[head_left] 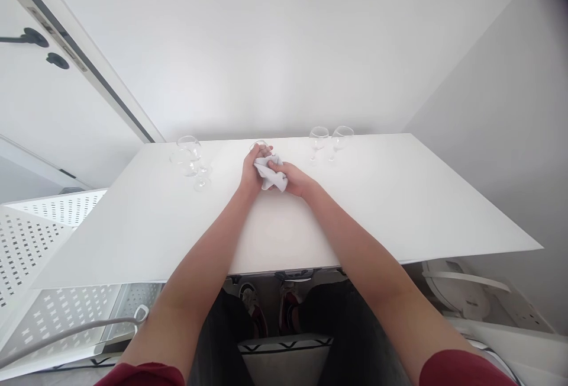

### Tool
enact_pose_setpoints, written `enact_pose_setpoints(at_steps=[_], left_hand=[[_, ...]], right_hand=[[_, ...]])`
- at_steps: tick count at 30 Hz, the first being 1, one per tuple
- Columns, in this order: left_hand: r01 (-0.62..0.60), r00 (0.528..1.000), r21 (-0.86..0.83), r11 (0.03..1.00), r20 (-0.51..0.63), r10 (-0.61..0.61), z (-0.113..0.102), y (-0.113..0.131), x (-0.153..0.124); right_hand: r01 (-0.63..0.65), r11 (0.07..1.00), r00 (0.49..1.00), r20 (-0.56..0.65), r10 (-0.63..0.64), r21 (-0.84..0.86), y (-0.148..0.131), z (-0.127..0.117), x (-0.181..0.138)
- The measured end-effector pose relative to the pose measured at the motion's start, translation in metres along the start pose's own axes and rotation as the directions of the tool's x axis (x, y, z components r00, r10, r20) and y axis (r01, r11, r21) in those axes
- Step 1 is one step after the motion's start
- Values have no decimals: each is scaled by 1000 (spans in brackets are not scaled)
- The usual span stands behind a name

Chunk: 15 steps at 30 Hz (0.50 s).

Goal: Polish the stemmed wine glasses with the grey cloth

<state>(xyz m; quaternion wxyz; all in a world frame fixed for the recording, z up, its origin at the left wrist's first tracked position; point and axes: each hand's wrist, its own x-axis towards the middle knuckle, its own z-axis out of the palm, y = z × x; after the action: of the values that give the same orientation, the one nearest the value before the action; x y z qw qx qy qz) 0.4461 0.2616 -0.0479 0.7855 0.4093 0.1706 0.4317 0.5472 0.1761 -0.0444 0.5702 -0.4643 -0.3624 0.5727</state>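
Short dark-red sleeves [464,369], dark trousers [357,330]

Back wall [284,48]: bright, softly glowing around the middle
Right wall [501,131]: greyer, shaded, ending in dark blur at the top corner
Tabletop [381,214]: pale, nearly washed out
Glasses [318,137]: low in contrast, almost lost against white
Shoes [260,318]: dim, in shadow
Sleeves [461,369]: stretched by wide-angle distortion

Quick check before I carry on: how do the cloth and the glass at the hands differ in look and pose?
The cloth is pale and opaque, while the glass is clear. The cloth is bunched into soft folds, whereas the glass shows a curved rim. The cloth lies between the left hand and right hand; the glass shows just beyond the left fingers, mostly hidden. Both are at the hands.
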Motion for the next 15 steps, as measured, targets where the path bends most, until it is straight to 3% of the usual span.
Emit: enact_pose_setpoints(at_steps=[1,3,5,7,9,11,13,15], left_hand=[[13,1000,-15,1000,3,-13,-1,0,0],[-21,1000,-19,1000,-14,21,-2,0,0],[-94,995,-10,995,-28,94,-3,1,0],[-138,990,-6,990,-3,138,-2,3,-1],[-125,992,-15,992,31,125,0,6,-3],[-77,995,-24,997,58,78,1,8,-6],[-54,994,7,999,92,53,2,9,-7],[-79,990,65,995,119,71,3,8,-7]], right_hand=[[-1,1000,1000,-5,1,18,0,0,0],[84,995,986,-139,-90,-47,1,0,2],[201,972,927,-296,-229,-122,3,0,6],[229,971,909,-341,-239,-69,3,-2,7],[130,989,965,-240,-108,78,0,-3,3],[-5,989,998,-57,13,147,-3,-4,-3],[-44,994,997,66,38,99,-4,-4,-7],[31,999,999,42,-29,-35,-1,-1,-6]])
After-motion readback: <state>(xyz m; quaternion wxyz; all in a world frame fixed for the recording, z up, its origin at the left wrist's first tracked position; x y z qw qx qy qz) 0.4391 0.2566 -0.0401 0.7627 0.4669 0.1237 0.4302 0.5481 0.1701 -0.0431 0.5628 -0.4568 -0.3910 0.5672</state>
